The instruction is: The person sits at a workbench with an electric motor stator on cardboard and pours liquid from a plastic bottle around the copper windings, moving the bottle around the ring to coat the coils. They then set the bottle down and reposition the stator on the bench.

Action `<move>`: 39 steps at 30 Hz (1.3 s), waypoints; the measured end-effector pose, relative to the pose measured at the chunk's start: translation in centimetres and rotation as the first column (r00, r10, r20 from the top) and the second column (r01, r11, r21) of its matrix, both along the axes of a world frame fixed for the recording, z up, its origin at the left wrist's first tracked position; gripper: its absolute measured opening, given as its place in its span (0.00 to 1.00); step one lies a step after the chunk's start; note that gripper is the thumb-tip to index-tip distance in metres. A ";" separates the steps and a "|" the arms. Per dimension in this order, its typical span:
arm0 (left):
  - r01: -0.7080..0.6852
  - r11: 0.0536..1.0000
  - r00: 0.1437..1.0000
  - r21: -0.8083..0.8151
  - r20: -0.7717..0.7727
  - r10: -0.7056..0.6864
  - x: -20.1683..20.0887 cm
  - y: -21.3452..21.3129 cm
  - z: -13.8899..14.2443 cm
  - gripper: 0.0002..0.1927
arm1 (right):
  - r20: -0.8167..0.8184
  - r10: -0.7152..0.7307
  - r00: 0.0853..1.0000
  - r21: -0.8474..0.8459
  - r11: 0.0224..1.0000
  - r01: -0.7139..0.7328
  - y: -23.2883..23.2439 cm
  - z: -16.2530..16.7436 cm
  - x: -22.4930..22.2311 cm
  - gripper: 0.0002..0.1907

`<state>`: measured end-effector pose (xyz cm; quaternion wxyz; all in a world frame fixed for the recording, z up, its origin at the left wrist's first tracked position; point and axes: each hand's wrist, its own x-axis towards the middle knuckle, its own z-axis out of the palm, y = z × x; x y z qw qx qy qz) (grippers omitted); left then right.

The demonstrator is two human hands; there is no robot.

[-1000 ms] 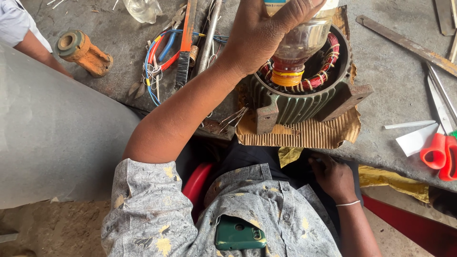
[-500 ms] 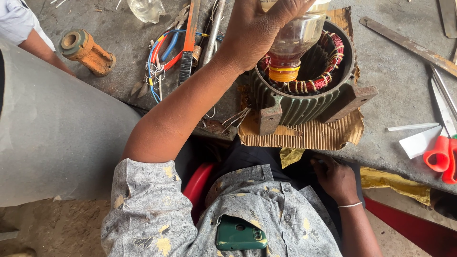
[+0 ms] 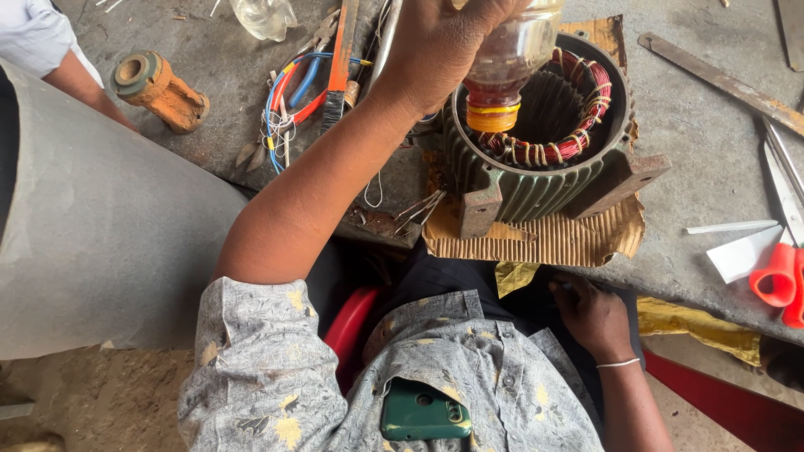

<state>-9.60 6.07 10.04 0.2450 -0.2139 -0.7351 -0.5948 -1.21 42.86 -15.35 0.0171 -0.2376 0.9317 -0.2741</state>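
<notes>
Motor housing (image 3: 536,180): dull green, ribbed; windings (image 3: 578,109) inside red with yellow ties. Bottle (image 3: 511,59): clear, amber-tinted, yellow-orange cap with a red band; cardboard (image 3: 553,238) beneath the housing tan, corrugated. Shirt (image 3: 335,377): grey with yellow floral print; scissors (image 3: 779,272) handles red; bench (image 3: 712,151) grey

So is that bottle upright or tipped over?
Upside down: the bottle, held by the left hand, has its orange cap pointing down into the motor shell.
</notes>
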 end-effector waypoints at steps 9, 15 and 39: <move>-0.052 0.999 0.998 0.009 -0.032 0.052 -1.2 -1.6 -0.6 0.16 | 0.013 -0.003 1.000 0.003 1.000 0.003 0.1 -0.1 0.1 0.12; -0.070 0.996 0.997 0.047 0.039 0.068 -2.8 -3.0 -1.5 0.16 | 0.020 -0.008 1.000 -0.006 1.000 0.008 0.1 -0.1 -0.3 0.12; -0.038 0.985 0.996 0.169 0.083 0.024 -8.7 -4.6 -4.4 0.14 | 0.022 -0.024 0.999 0.031 0.999 0.023 0.6 -1.3 -1.8 0.14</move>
